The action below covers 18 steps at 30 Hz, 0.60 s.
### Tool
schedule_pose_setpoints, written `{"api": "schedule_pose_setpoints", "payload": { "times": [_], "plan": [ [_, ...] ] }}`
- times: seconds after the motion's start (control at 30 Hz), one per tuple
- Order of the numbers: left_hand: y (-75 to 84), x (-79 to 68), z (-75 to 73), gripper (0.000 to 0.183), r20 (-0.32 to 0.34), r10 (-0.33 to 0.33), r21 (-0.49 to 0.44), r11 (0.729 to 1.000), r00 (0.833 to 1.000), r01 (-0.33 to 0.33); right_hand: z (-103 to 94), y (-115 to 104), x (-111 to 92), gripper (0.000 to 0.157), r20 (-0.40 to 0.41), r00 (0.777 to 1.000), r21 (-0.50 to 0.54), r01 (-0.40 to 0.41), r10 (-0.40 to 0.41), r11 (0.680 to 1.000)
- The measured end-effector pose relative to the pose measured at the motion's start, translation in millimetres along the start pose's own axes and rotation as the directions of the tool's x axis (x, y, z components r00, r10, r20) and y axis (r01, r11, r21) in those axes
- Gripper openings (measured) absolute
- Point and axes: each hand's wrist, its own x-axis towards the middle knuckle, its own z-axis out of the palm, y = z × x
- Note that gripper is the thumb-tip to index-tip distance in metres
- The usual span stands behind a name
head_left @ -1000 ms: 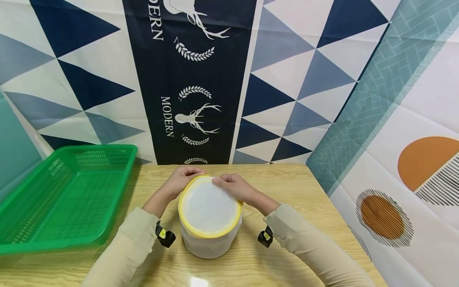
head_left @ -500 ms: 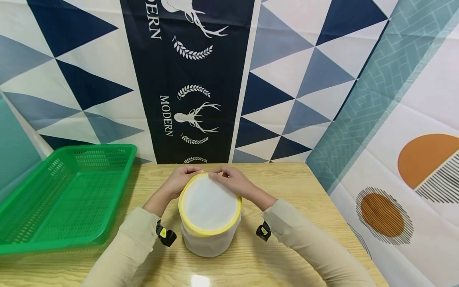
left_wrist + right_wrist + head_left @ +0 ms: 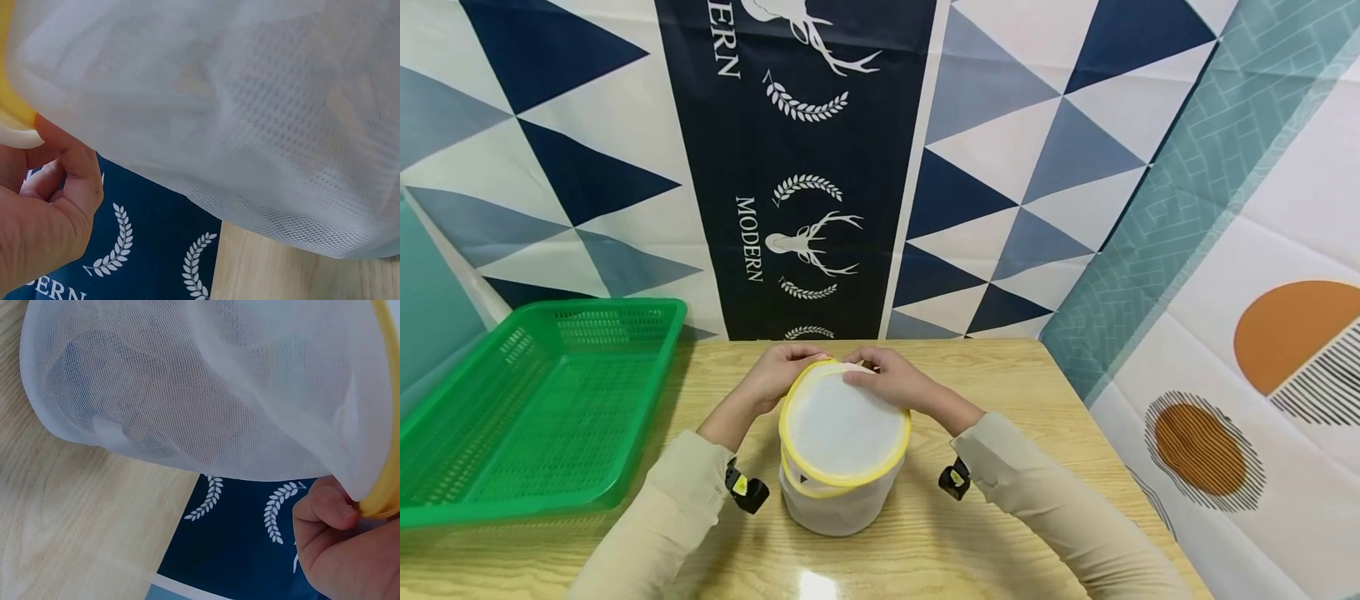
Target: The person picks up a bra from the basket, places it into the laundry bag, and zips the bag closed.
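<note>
A white mesh laundry bag (image 3: 842, 506), round with yellow trim, stands upright on the table in the head view. Its flat lid (image 3: 847, 425) tilts, and a narrow gap shows between lid and body at the front left. My left hand (image 3: 777, 375) pinches the yellow trim at the back left. At the back right, my right hand (image 3: 892, 382) grips the lid's edge, thumb on top. In the left wrist view, the left hand (image 3: 53, 200) holds the edge beside the yellow band; in the right wrist view, the right hand (image 3: 344, 544) has its fingers curled at the trim. Blurred shapes show through the mesh.
A green plastic basket (image 3: 643, 417) with perforated sides stands left of the bag. The wooden table (image 3: 1000, 392) ends at a patterned cloth wall (image 3: 970, 200) behind. Another printed cloth (image 3: 1195, 367) hangs along the right side.
The lid has shifted slightly right and parted from the body at the front left, opening a gap. My right hand first moved left along the rim, then slightly back right. The left hand stays put.
</note>
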Motion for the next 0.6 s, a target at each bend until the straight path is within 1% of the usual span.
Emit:
{"api": "schedule_pose_setpoints", "payload": {
  "times": [0.17,0.27,0.37,0.5,0.6],
  "plan": [
    [0.1,0.8,1.9,0.028,0.008,-0.001,-0.017,1.0,1.0,0.001,-1.8,0.9,0.2,0.029,0.02,0.999,0.02,-0.028,0.028,0.999],
    [0.6,0.2,3.3,0.027,0.011,-0.008,-0.036,0.999,1.0,0.008,-0.7,-0.4,1.5,0.034,0.018,0.998,0.049,-0.06,0.059,0.997],
    [1.6,-0.2,5.3,0.028,0.017,-0.005,-0.052,0.999,1.0,0.006,1.6,-1.5,3.6,0.039,0.011,0.998,0.069,-0.066,0.065,0.995],
    [2.7,0.0,6.1,0.031,0.031,0.005,-0.062,0.998,0.999,-0.003,4.1,-0.9,6.3,0.033,0.01,0.999,0.052,-0.042,0.042,0.998],
    [3.1,-0.3,4.8,0.031,0.035,0.006,-0.048,0.999,0.999,-0.004,4.3,-0.2,7.1,0.028,0.022,0.999,0.057,-0.032,0.03,0.998]
  ]
}}
